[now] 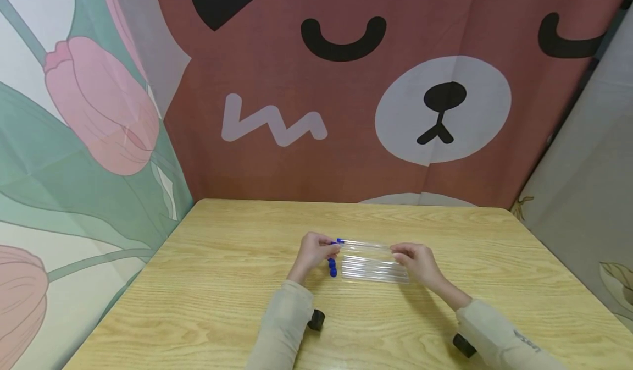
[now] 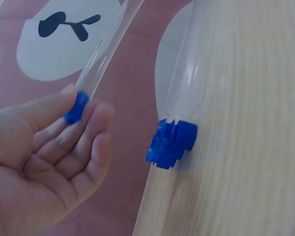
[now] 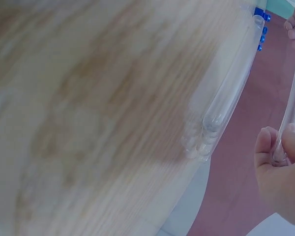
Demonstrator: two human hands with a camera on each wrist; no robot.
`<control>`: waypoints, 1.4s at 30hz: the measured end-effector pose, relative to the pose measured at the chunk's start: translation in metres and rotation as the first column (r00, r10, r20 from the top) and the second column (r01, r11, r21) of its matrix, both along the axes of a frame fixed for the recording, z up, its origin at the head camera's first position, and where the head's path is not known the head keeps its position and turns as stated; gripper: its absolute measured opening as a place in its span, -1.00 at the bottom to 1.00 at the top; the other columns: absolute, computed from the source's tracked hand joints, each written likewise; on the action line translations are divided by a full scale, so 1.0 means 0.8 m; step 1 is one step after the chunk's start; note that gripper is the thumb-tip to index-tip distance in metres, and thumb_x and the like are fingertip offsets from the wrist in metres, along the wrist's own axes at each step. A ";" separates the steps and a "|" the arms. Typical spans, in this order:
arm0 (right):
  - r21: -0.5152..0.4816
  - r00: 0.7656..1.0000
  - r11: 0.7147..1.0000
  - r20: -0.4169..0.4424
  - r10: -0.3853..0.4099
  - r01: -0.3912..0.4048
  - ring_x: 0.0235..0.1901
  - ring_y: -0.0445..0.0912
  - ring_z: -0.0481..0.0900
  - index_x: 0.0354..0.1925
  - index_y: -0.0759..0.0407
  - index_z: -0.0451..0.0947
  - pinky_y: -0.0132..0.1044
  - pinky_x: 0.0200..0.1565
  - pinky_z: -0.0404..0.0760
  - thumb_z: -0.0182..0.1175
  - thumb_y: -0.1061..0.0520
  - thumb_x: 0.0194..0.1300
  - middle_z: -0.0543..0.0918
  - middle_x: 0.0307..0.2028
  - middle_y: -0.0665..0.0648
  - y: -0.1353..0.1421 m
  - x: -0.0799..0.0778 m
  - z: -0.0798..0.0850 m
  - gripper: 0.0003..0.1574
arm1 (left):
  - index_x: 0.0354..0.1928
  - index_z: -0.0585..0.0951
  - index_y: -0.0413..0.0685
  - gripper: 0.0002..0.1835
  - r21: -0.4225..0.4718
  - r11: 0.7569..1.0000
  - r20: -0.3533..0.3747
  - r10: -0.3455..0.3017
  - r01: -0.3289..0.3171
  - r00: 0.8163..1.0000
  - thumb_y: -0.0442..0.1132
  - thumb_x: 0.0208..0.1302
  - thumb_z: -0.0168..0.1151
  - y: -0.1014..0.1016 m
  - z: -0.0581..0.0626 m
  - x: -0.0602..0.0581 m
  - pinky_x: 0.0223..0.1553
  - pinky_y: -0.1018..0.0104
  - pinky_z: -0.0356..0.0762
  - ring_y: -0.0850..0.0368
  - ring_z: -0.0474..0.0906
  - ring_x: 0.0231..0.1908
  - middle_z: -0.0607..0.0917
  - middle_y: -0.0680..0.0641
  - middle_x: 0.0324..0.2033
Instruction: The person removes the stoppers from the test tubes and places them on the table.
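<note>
A clear tube [image 1: 366,244] with a blue cap [image 2: 76,107] is held level just above the wooden table [image 1: 207,282]. My left hand [image 1: 330,244] pinches its capped end between thumb and fingers [image 2: 96,115]. My right hand [image 1: 398,253] pinches the tube's rounded closed end [image 3: 281,153]. Beneath it, several more clear tubes [image 1: 374,269] lie side by side on the table, their blue caps [image 2: 171,142] pointing left. In the right wrist view, their rounded ends [image 3: 206,132] show beside the held tube [image 3: 294,93].
A red curtain with a bear face [image 1: 440,111] hangs behind the table. A tulip-print curtain [image 1: 89,117] hangs on the left and a grey one [image 1: 593,166] on the right. Black wrist cameras [image 1: 316,319] sit under both sleeves.
</note>
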State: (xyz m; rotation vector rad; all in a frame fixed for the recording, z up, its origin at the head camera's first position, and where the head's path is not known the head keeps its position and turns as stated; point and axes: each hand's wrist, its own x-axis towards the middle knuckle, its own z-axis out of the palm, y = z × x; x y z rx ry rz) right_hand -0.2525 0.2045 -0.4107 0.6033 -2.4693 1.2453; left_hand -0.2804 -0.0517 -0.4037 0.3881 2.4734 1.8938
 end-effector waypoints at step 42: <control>-0.019 0.994 0.999 -0.105 -0.033 0.031 -0.60 -0.05 0.54 -0.35 0.50 0.56 -0.39 -0.57 0.53 0.17 0.49 0.03 0.61 -0.52 0.31 -0.002 0.000 0.005 -0.86 | -0.34 0.60 -0.49 -0.83 0.074 0.988 -0.022 -0.135 0.137 0.991 -0.43 0.15 0.17 -0.008 0.001 0.001 -0.33 0.08 0.58 -0.21 0.60 -0.42 0.65 -0.25 -0.51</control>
